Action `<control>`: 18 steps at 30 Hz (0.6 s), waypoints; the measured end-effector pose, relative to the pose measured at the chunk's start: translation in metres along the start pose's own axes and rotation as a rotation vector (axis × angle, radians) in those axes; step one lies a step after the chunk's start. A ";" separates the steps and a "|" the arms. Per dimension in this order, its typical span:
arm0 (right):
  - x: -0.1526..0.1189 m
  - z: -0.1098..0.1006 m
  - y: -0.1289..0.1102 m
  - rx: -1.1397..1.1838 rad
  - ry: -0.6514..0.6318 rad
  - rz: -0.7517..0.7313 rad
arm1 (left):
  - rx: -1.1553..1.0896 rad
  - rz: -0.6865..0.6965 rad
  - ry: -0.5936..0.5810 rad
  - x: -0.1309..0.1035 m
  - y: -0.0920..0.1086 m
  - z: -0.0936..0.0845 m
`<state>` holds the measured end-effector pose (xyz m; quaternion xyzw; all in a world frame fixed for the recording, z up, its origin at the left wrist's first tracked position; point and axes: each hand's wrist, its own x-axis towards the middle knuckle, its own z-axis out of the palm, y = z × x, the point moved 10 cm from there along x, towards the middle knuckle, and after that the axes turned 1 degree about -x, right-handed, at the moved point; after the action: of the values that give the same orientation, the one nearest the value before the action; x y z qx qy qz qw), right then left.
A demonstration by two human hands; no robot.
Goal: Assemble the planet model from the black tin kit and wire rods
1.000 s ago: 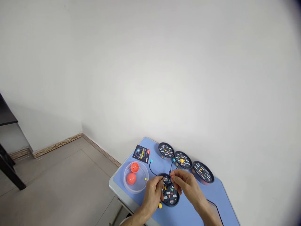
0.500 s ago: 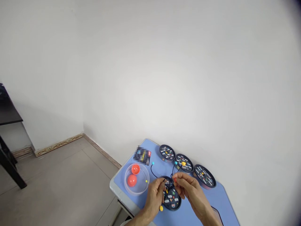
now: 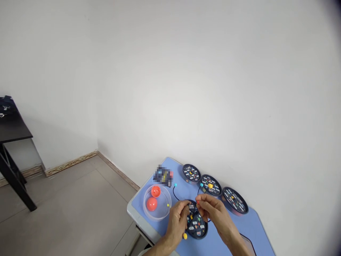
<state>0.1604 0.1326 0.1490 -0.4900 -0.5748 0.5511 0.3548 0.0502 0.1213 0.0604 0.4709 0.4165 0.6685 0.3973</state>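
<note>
Right hand (image 3: 212,210) pinches small red bead (image 3: 198,202) between closed fingers, above dark disc (image 3: 199,230) on blue desk (image 3: 204,249); left hand (image 3: 177,219) curls near disc, its hold unclear. Loosened pinch could drop bead; straying wrist could knock yellow ball (image 3: 185,236).

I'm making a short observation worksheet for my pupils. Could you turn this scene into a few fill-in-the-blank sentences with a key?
1. The small piece held in the right hand is coloured ____.
2. The large red pieces in the clear round tray number ____.
3. The tiny bead inside that tray is coloured ____.
4. The dark-topped round containers in the row at the table's far side number ____.

Missing words: red; two; yellow; three.
</note>
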 end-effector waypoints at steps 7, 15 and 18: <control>0.003 0.003 -0.001 -0.246 -0.018 -0.049 | 0.013 0.015 -0.013 -0.001 0.003 0.000; 0.013 0.013 0.004 -0.651 0.002 -0.180 | 0.040 0.029 -0.029 -0.001 0.009 0.000; 0.016 0.015 0.003 -0.696 0.003 -0.194 | 0.041 0.029 -0.029 -0.001 0.010 0.000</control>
<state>0.1422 0.1427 0.1415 -0.5252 -0.7714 0.2854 0.2183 0.0487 0.1168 0.0696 0.4945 0.4175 0.6586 0.3839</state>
